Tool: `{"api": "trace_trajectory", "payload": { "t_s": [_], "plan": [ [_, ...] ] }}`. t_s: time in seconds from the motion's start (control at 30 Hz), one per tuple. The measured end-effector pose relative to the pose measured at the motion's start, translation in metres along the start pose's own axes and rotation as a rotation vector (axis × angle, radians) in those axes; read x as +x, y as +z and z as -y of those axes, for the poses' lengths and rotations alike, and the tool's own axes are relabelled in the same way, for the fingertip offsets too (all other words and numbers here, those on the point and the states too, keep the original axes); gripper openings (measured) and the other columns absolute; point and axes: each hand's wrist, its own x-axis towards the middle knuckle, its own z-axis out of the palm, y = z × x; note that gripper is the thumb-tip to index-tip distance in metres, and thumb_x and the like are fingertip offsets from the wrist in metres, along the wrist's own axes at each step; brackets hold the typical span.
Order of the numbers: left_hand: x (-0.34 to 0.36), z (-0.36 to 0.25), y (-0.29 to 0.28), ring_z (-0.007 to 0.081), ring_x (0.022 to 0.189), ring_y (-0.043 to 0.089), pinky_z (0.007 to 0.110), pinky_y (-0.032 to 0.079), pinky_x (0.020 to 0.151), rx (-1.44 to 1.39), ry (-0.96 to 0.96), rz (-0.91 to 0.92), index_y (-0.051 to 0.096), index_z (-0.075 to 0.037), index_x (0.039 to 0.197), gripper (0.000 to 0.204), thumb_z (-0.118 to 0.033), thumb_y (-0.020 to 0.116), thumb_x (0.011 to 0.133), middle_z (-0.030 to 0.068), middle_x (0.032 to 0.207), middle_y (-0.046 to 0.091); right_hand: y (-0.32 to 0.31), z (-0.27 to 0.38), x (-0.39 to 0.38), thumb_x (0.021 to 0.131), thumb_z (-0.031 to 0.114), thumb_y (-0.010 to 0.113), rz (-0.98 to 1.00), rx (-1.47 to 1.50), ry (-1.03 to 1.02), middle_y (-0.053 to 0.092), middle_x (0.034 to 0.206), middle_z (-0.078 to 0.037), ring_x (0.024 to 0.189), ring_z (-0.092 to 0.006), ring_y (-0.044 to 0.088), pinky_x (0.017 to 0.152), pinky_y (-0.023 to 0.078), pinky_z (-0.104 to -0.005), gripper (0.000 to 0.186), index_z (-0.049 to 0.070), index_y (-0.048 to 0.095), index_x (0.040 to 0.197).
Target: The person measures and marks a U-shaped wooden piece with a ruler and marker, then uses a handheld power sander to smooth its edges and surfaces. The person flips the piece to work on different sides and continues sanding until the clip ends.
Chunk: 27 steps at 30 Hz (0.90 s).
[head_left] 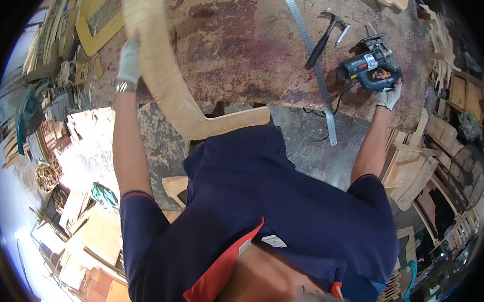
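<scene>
My left hand (129,63), in a pale knit glove, grips the left edge of a long, curved, L-shaped wooden board (165,70). The board's far end is blurred, and its short leg reaches over the table's near edge in front of my body. At the right, my right hand (389,96), gloved too, is wrapped around the handle of a dark jigsaw (370,64) on the table. The jigsaw's shoe faces away from me, and a cord hangs from it.
A long steel ruler (305,37) lies across the worn table (232,59), its near end jutting past the edge. Beside it are a hammer (322,42) and a pen (342,35). Yellow frame-shaped wood (89,36) sits far left. A fan (464,176) stands at right.
</scene>
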Motion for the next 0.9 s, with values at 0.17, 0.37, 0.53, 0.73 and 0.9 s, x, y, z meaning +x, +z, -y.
{"api": "trace_trajectory", "payload": {
  "t_s": [0.17,0.37,0.53,0.73,0.9],
  "plan": [
    [0.038,0.042,0.067,0.0187,0.116,0.068,0.034,0.054,0.1,-0.077,-0.047,0.088,0.071,0.001,0.128,0.051,-0.045,0.064,0.108,0.0085,0.127,0.074,0.059,-0.04,-0.038,0.096,0.02,0.063,-0.193,-0.121,-0.19,0.058,0.095,-0.013,0.082,-0.0287,0.055,0.084,0.048,-0.0493,0.023,0.0,0.054,0.103],
    [0.012,0.054,0.1,0.0446,0.146,0.045,0.057,0.038,0.12,0.959,0.173,-0.087,0.059,-0.011,0.147,0.075,-0.063,0.066,0.094,0.0238,0.158,0.051,0.149,-0.1,-0.199,0.091,0.008,0.074,-0.446,-0.791,-0.524,0.069,0.09,-0.009,0.072,-0.0174,0.064,0.059,0.049,-0.0301,0.012,0.001,0.069,0.099],
    [-0.033,0.072,0.119,0.0509,0.148,0.037,0.062,0.027,0.126,0.878,0.344,0.042,0.057,-0.007,0.147,0.087,-0.061,0.077,0.082,0.0309,0.155,0.047,0.222,-0.147,-0.345,0.084,0.003,0.067,-0.374,-1.355,-0.347,0.066,0.085,-0.005,0.068,-0.0159,0.062,0.061,0.05,-0.0295,0.017,0.0,0.068,0.101],
    [-0.057,0.069,0.119,0.051,0.15,0.036,0.063,0.023,0.127,0.847,0.37,-0.071,0.057,-0.013,0.152,0.093,-0.068,0.075,0.08,0.0319,0.155,0.045,0.292,-0.229,-0.407,0.082,-0.001,0.07,-0.391,-1.518,-0.002,0.069,0.092,-0.008,0.074,-0.0157,0.064,0.068,0.055,-0.0324,0.028,-0.001,0.066,0.11],
    [-0.067,0.066,0.117,0.053,0.158,0.025,0.066,0.013,0.131,0.771,0.314,-0.072,0.05,-0.016,0.161,0.102,-0.068,0.078,0.078,0.0321,0.163,0.039,0.345,-0.298,-0.395,0.083,-0.002,0.071,0.143,-1.777,0.295,0.076,0.1,-0.009,0.09,-0.0164,0.072,0.083,0.058,-0.0319,0.032,-0.006,0.071,0.115]
  ]
}}
